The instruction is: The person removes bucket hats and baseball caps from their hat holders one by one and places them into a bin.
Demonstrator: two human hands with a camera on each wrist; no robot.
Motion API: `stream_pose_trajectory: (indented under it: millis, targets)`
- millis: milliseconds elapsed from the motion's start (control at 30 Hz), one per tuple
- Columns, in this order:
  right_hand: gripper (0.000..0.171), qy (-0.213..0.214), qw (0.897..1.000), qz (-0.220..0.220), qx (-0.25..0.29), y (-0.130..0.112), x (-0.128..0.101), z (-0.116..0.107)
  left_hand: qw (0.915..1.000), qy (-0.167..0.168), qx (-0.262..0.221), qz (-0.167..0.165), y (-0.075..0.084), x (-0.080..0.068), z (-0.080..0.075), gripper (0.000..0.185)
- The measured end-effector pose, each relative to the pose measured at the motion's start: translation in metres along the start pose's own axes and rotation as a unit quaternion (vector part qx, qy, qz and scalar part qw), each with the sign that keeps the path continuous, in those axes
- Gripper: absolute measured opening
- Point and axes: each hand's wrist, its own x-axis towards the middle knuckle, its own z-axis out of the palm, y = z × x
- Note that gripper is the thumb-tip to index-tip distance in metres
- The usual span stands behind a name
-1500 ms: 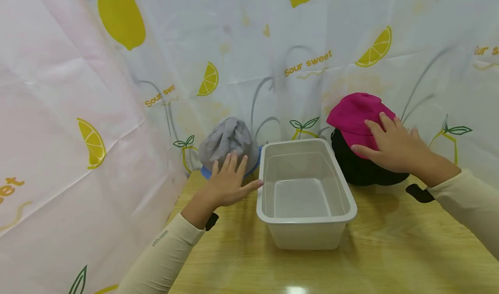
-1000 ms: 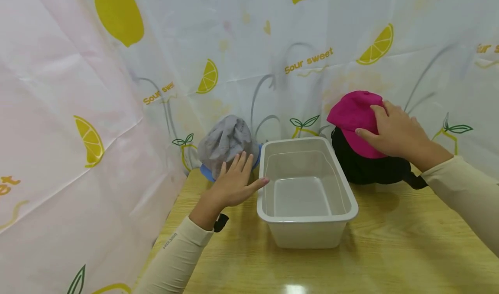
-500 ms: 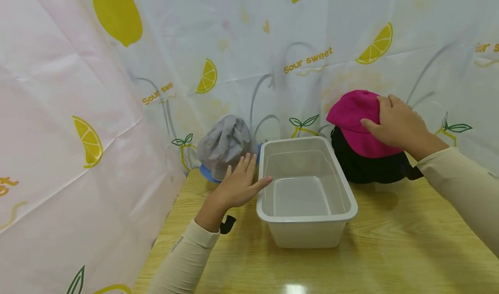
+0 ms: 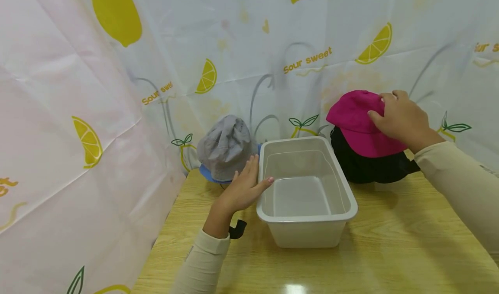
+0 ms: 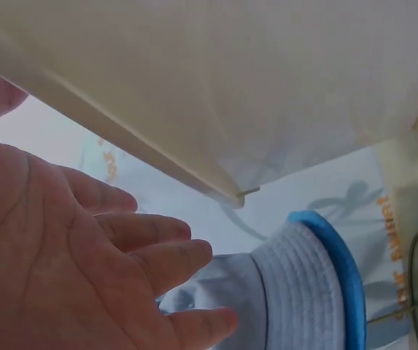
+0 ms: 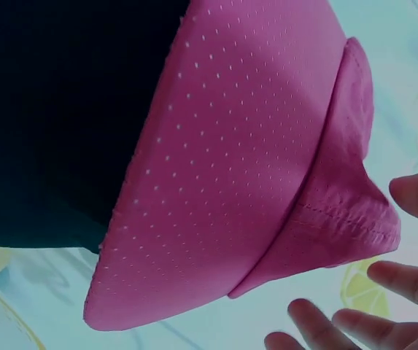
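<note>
Nearest, the pale plastic bin (image 4: 304,235) stands on the wooden counter (image 4: 393,255), with the left hand (image 4: 244,185) just beside its left wall. The fingers there are straight and grip nothing; the thumb reaches over the rim, though whether it touches is hard to tell. Past that hand, close to the bin's far left corner, sits a grey hat (image 4: 226,149) with a blue brim. On the bin's other side rests a black hat (image 4: 370,170), and the pink cap (image 4: 360,114) lies on top of it, crown up and peak slanting down over the black cloth. Behind the crown is the right hand (image 4: 403,118), its fingers loosely bent and apart; the right wrist view shows a gap between them and the fabric. This looks like the reach for the pink cap, with no grip made. The next move calls for closing thumb and fingers on the crown without dragging the black hat along. Farthest back hangs a lemon-print curtain (image 4: 249,34).
</note>
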Motion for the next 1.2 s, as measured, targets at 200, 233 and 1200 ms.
stream_pose_trajectory:
  millis: [200,233,1200]
  targets:
    - [0.074,0.003,1.0,-0.002,-0.013,0.002,0.005,0.0,0.9978,0.012,-0.064,0.014,0.0,-0.001,0.009,0.087]
    - [0.074,0.005,1.0,-0.004,-0.015,0.002,0.006,0.0,0.9973,0.014,-0.07,0.014,-0.001,-0.001,0.011,0.086]
    - [0.04,0.062,0.997,-0.031,-0.02,0.004,0.023,-0.013,0.9978,0.002,-0.064,-0.014,0.004,0.0,0.026,0.072]
